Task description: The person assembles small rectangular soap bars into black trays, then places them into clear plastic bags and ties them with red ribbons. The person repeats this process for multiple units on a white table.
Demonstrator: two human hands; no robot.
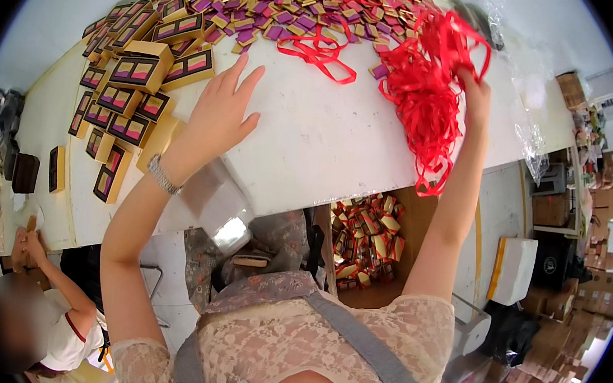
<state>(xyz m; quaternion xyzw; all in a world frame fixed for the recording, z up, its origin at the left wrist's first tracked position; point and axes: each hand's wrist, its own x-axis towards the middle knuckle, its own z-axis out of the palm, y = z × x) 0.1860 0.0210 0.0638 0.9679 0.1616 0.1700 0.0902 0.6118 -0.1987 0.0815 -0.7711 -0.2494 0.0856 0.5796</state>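
My left hand (pixel 218 110) hovers over the white table (pixel 290 129), fingers spread, holding nothing. It is nearest to the stacked gold-and-black window boxes (pixel 137 74) on the left. A big tangled bundle of red ribbons (pixel 426 86) lies at the right of the table. My right hand (pixel 474 89) is at the bundle's right side, its fingers closed on some of the ribbon and partly hidden by it. A few loose ribbon loops (pixel 319 54) are between the hands, near a wide heap of small purple-and-gold pieces (pixel 285 6) at the far side.
Below the table edge, a carton (pixel 419 225) holds red-and-gold wrapped pieces (pixel 369 240). A clear plastic container (pixel 216 199) stands by my left forearm. Another person (pixel 69 324) works at lower left. Cardboard boxes (pixel 561 341) are piled at right.
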